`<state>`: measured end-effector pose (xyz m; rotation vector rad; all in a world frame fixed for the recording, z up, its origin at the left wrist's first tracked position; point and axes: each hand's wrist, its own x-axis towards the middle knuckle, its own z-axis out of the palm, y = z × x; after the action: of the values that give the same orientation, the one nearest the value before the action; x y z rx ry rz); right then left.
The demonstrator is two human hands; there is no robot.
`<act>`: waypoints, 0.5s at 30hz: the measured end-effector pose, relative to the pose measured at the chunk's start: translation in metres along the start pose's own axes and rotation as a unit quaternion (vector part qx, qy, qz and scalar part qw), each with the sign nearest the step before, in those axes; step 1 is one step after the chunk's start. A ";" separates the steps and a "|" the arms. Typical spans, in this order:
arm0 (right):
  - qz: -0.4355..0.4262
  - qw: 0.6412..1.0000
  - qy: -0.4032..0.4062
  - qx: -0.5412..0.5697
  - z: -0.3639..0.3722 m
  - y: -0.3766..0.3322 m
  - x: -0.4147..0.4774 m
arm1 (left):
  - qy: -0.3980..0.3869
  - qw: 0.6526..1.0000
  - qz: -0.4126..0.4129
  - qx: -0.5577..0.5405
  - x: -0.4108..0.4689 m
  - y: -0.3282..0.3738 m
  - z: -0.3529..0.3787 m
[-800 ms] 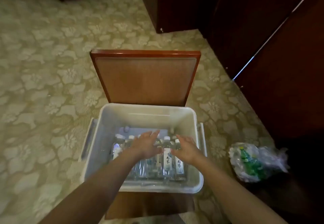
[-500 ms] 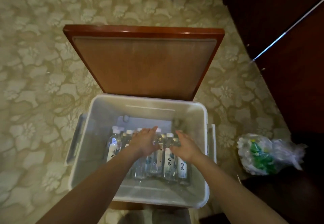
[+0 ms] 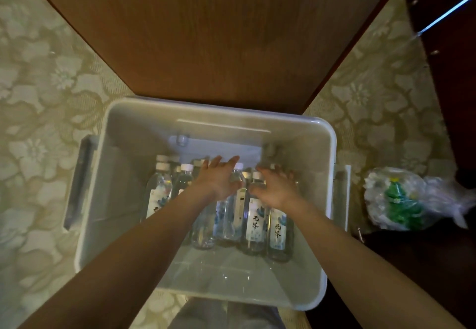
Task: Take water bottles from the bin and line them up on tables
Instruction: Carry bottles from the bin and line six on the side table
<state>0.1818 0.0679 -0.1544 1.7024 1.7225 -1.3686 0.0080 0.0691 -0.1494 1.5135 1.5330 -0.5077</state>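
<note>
A translucent white bin [image 3: 324, 225] stands in front of me and holds several clear water bottles [image 3: 253, 225] with white caps and white labels, lying packed side by side. Both my arms reach down into it. My left hand [image 3: 219, 179] rests on the middle bottles with its fingers stretched forward. My right hand [image 3: 275, 187] lies over the tops of the right-hand bottles, fingers spread and slightly bent, thumb beside a capped neck. Neither hand has a bottle lifted. A brown wooden table top [image 3: 206, 32] fills the view just beyond the bin.
Pale floral carpet [image 3: 38, 97] lies on both sides. A crumpled clear plastic bag with green items [image 3: 401, 200] sits on the floor right of the bin. Dark wooden furniture [image 3: 453, 84] runs along the right. The bin has a side handle [image 3: 77, 182] on its left.
My head has moved forward and down, so the bin and table top look larger. Both hands have stayed on the bottles, reaching slightly deeper toward the caps.
</note>
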 end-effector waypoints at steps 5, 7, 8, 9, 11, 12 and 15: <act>-0.001 1.000 0.011 -0.012 0.004 0.004 0.001 | 0.027 0.999 0.019 0.017 0.010 -0.005 0.011; -0.013 1.000 0.024 -0.009 0.006 0.007 0.001 | 0.045 0.998 0.028 0.019 0.007 -0.005 0.010; -0.018 0.999 0.035 -0.004 0.007 0.007 0.000 | 0.059 0.998 0.034 0.019 0.004 -0.006 0.010; -0.023 0.999 0.043 0.002 0.008 0.008 -0.003 | 0.072 0.996 0.043 0.014 -0.001 -0.006 0.010; -0.044 0.997 0.056 0.015 0.013 0.012 -0.010 | 0.100 0.993 0.060 -0.006 -0.012 -0.010 0.014; -0.054 0.996 0.067 0.021 0.015 0.013 -0.014 | 0.111 0.991 0.068 -0.014 -0.018 -0.012 0.016; -0.069 0.992 0.087 0.058 0.019 0.013 -0.031 | 0.144 0.985 0.087 -0.029 -0.041 -0.014 0.020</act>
<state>0.1930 0.0329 -0.1436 1.8432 1.9235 -1.4418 -0.0052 0.0269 -0.1310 1.7114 1.5968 -0.1464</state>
